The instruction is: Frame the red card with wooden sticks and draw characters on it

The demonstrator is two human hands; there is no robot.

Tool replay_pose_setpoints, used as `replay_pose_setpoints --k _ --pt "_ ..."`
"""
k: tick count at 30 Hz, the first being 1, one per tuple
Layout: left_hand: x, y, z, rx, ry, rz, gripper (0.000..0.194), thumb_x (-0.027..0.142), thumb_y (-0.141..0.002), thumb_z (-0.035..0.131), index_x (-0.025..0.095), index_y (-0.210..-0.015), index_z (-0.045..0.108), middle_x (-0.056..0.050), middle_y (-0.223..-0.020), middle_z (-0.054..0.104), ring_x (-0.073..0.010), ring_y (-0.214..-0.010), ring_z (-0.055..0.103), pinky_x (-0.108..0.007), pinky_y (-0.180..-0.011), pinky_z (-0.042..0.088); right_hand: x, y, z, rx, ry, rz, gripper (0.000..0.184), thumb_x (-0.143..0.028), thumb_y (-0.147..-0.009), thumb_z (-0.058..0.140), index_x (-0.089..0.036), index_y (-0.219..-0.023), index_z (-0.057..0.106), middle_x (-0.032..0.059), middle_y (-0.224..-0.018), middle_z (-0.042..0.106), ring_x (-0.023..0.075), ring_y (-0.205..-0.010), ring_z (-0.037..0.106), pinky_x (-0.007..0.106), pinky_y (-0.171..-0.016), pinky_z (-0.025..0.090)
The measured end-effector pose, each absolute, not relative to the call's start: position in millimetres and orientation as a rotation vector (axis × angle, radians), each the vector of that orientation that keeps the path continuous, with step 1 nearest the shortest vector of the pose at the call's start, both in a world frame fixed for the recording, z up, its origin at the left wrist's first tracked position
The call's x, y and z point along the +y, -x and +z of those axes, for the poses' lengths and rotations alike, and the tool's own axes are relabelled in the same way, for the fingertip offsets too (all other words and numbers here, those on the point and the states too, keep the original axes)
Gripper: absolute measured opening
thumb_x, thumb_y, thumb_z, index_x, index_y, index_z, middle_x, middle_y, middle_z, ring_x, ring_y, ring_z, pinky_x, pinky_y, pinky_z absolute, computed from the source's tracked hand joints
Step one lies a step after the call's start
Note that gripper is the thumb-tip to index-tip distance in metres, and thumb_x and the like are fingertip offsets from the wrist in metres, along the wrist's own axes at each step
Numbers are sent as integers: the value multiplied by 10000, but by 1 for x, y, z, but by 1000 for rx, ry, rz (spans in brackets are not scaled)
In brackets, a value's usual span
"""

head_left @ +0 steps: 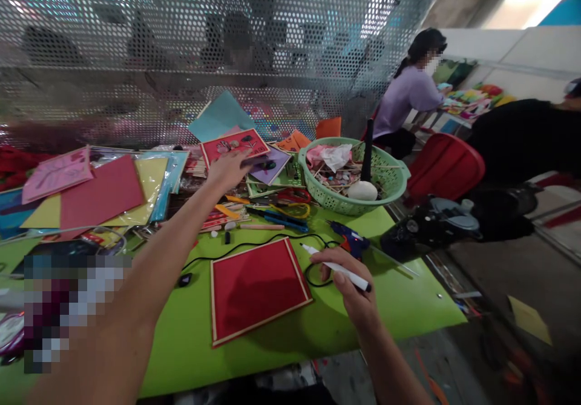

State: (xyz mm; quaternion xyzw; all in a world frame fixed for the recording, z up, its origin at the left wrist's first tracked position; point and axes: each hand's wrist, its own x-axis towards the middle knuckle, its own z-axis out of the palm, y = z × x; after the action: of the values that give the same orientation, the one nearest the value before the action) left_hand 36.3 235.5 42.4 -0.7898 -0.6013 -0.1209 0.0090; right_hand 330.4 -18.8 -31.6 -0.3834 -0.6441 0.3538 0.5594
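Note:
My left hand (230, 167) reaches far across the green table (272, 338), fingers stretched flat onto a red decorated card (233, 144) and a purple card (271, 166) in the pile at the back. My right hand (351, 284) is closed around a white marker (336, 267) with a black end, held just right of a red square board (256, 287) with a pale wooden rim lying flat near the front edge.
A green basket (390, 178) with sticks, paper and a dark bottle stands back right. A blue glue gun (348, 241), its black cord, scissors (290, 202) and coloured paper sheets (100, 196) lie around. A perforated metal screen (181, 48) closes the back. Two people sit at right.

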Motion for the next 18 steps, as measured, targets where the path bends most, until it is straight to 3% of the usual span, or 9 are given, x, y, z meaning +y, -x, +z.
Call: replay_pose_setpoints --k 3,6,10,15,18 --pt "230 -46 35 -1855 2478 -250 928 581 -866 657 282 -1645 250 -149 -1698 277 -411 -1530 297 -609 -1212 255 -19 -330 -32 -1509 874 842 295 -426 -995 558 -277 -1142 767 74 -992 724 247 -852 645 384 -785 488" --pt "226 -54 32 -1801 2449 -121 972 409 -842 700 296 -1658 184 -152 -1723 194 -399 -1551 249 -620 -1223 207 -18 -331 -32 -1502 881 850 305 -441 -993 559 -278 -1138 772 77 -990 715 244 -816 634 379 -744 483" --pt "226 -54 32 -1677 2429 -94 933 229 -823 655 313 -1647 225 -146 -1701 265 -386 -1514 324 -609 -1199 259 -19 -331 -31 -1506 883 838 318 -446 -994 550 -273 -1133 779 73 -923 709 246 -805 626 386 -756 479" --pt "234 -44 38 -1675 2460 -190 855 170 -853 561 282 -1642 252 -121 -1618 441 -341 -1433 469 -531 -1176 335 -20 -331 -30 -1482 905 822 343 -486 -982 553 -272 -1117 783 63 -827 701 241 -739 614 400 -751 497" --pt "242 -37 42 -1708 2488 -212 871 206 -831 594 268 -1639 273 -87 -1606 471 -332 -1416 494 -466 -1159 383 -20 -331 -30 -1488 931 821 366 -515 -976 550 -267 -1100 789 67 -801 689 248 -735 620 408 -743 506"
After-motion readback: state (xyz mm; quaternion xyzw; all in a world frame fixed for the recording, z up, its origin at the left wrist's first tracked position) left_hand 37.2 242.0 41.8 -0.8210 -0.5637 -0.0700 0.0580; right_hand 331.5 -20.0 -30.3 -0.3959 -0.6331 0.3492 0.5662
